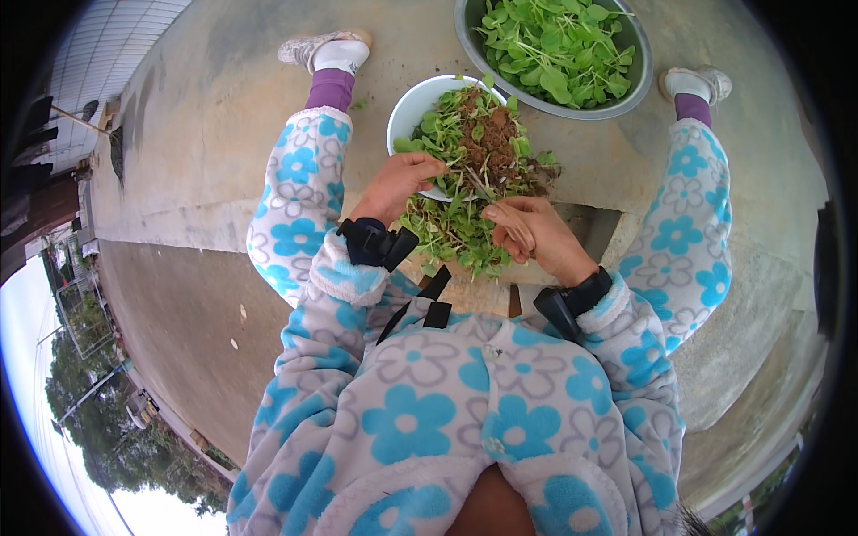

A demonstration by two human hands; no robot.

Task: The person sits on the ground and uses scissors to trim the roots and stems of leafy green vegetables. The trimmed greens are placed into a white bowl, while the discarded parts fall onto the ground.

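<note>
My right hand point(536, 234) grips a pair of scissors point(499, 204), whose blades point up and left over a heap of leafy greens with soil-covered roots point(493, 137). My left hand point(402, 181) is at the near left rim of a white basin point(402, 120), thumb and fingertips together at the edge of the heap; whether a small stem lies between them cannot be told. More leafy trimmings point(456, 231) lie in front of the basin, close to my lap. Beyond, at the upper right, a metal basin point(647, 80) holds loose green leaves point(556, 50).
The basins stand on a concrete floor point(221, 120) between my outstretched legs. A rectangular opening point(590, 228) shows right of the trimmings. A step edge crosses the floor at the left. A broom point(116, 154) stands at the far left.
</note>
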